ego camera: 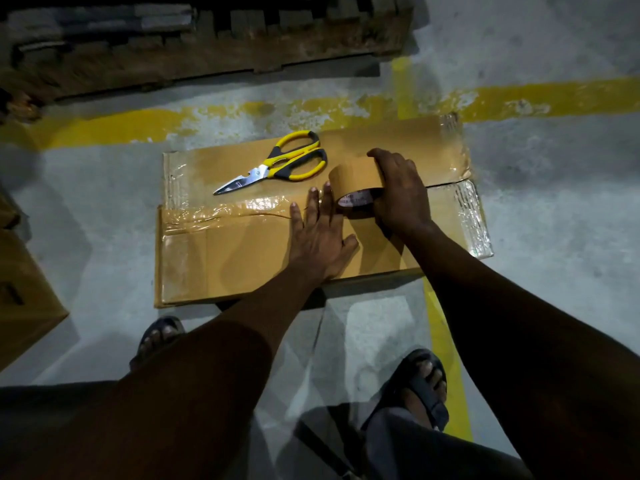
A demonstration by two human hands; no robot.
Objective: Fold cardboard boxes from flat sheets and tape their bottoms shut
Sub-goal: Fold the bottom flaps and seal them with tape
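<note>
A brown cardboard box [221,258] lies on the concrete floor with its flaps closed upward. Shiny clear tape [228,211] runs along the left half of the centre seam. My right hand [401,192] grips a roll of brown tape [353,183] standing on the seam near the box's middle. My left hand [320,237] lies flat with fingers spread on the seam, just left of the roll. Yellow-handled scissors [277,164] rest on the far flap, blades pointing left.
A wooden pallet [207,46] stands beyond the box. Yellow floor lines [519,98] cross the grey floor. Another cardboard box [24,299] sits at the left edge. My sandalled feet [422,386] are close in front of the box.
</note>
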